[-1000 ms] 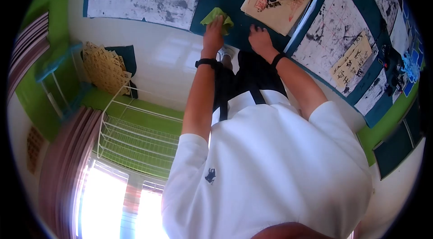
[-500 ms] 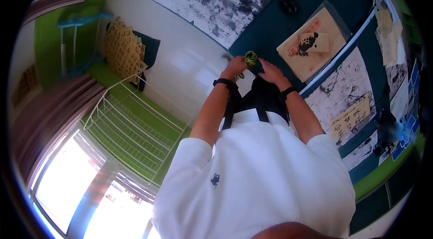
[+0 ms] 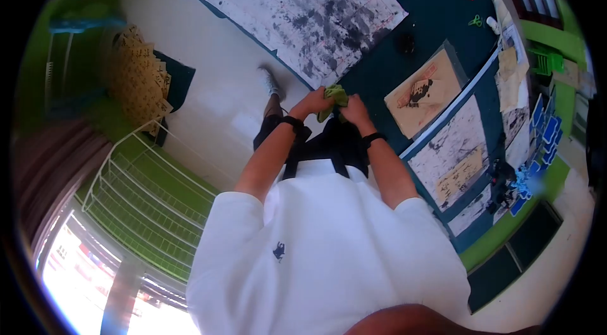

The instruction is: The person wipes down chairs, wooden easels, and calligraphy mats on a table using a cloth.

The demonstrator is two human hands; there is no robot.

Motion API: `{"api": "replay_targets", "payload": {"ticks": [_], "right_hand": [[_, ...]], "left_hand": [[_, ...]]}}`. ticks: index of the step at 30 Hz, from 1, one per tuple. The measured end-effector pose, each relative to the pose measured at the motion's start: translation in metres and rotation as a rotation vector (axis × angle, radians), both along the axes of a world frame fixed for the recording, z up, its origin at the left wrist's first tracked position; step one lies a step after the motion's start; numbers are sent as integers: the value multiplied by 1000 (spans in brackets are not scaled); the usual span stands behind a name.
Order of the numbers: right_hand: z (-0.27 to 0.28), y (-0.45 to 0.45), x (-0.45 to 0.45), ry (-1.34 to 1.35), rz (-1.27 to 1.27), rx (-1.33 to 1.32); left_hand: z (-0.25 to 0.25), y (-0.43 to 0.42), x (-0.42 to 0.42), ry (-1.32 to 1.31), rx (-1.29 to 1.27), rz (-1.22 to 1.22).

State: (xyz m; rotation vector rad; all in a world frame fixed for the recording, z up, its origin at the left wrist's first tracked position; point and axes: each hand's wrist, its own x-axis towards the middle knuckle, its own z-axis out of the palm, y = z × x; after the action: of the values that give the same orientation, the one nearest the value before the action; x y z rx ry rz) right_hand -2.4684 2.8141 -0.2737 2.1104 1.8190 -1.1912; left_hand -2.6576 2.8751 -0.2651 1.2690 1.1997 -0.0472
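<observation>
A crumpled green cloth point(image 3: 336, 94) is bunched between my two hands, in front of my waist and close to the corner of the dark green table covering. My left hand point(image 3: 311, 103) grips its left side, with part of the cloth hanging below the fingers. My right hand point(image 3: 355, 110) is closed at the cloth's right side; its fingertips are partly hidden. Just beyond the hands lies a large ink-stained white sheet point(image 3: 297, 9).
Brown paper sheets point(image 3: 404, 110) with ink blots lie to the right, near a dark round object point(image 3: 404, 43). Green scissors point(image 3: 475, 20) are farther off. A white wire rack point(image 3: 148, 189) stands at left, and yellowish written papers point(image 3: 140, 75) are behind it.
The view has shifted, bringing more of the table's far right into sight. A shoe and lower leg now show at the left of my hands. Both hands stay on the cloth, whose folds have changed.
</observation>
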Motion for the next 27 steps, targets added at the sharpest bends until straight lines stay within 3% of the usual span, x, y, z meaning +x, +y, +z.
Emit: {"api": "replay_targets", "payload": {"ticks": [4,6,9,12,14,16,18,19,20,22,23,24,26,27], "right_hand": [[3,7,-37,65,-10,58],[3,27,-70,239,-190,138],[9,54,-114,153,-114,-76],[14,87,-151,221,91,98],[30,119,-174,143,56,-59],[38,141,-195,438,-129,19],[42,158,-203,508,-76,43],[43,163,-202,568,-4,76],[38,166,-200,568,-25,68],[26,173,-197,581,245,156],[22,179,-194,426,285,-26],[8,181,-188,436,276,-13],[-17,184,-179,99,15,-57],[-14,187,-173,116,1,-63]], "left_hand": [[0,12,-49,30,-8,-219],[-18,27,-82,-53,-23,-149],[-8,39,-125,-171,191,62],[9,66,-157,-172,391,146],[17,79,-170,-108,495,196],[11,93,-182,-36,601,228],[0,99,-190,-328,669,292],[-2,101,-195,-474,515,371],[0,104,-202,-474,497,357],[3,112,-219,-370,272,333],[9,114,-221,-278,238,377],[10,117,-226,-269,247,364],[6,124,-234,-77,223,469],[-6,123,-242,-106,205,465]]}}
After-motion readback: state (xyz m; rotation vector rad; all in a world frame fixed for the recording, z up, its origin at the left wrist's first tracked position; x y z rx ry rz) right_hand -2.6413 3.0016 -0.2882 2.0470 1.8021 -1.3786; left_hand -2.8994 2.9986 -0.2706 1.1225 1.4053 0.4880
